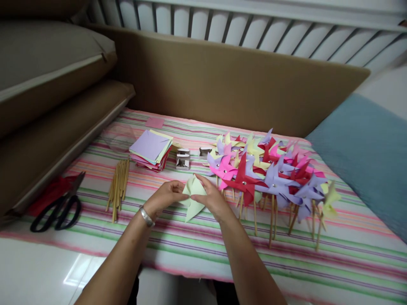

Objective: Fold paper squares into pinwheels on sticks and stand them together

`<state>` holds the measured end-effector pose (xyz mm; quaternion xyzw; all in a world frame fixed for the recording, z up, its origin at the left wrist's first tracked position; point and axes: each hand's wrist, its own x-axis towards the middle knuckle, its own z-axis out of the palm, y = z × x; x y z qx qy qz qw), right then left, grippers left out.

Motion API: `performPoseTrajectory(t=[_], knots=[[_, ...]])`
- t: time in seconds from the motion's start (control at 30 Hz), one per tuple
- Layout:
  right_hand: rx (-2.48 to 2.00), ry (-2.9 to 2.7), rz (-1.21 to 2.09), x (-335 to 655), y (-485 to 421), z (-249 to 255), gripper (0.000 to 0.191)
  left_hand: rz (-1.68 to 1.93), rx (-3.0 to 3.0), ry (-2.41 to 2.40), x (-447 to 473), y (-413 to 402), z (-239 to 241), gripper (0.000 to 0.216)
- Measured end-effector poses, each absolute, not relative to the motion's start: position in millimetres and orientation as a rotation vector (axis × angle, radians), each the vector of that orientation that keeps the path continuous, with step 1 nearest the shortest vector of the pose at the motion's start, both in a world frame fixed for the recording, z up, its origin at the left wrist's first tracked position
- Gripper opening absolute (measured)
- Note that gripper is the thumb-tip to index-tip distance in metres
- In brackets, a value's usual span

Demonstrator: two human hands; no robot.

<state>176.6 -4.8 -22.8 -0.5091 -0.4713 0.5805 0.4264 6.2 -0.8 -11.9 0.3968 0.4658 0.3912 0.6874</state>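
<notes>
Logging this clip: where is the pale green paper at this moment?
In the head view, the pale green paper is near the centre, held between the left hand and right hand, with the sticks to its left and pinwheels to its right.

The stacked cushions point(57, 110) are sunk in shadow — glare is thrown back by the glossy floor point(47, 269), and the frame's edges are stretched and softened.

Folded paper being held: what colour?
Pale yellowish-green folded paper; shows best in the head view, the only one.
</notes>
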Motion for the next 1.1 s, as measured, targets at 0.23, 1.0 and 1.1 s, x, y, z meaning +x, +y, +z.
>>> performPoseTrajectory(t=[0.23,1.0,1.1], knots=[[-1.165,-0.795,1.301,161,0,-24,0.068,1.009,0.67,0.884,25,-11,-17,0.028],[-1.116,-1.983,0.38,154,-22,-23,0.034,1.164,0.466,1.184,-7,5,-8,0.027],[-1.134,-1.961,0.367,154,-20,-24,0.02,1.15,0.475,1.202,-6,5,-8,0.026]])
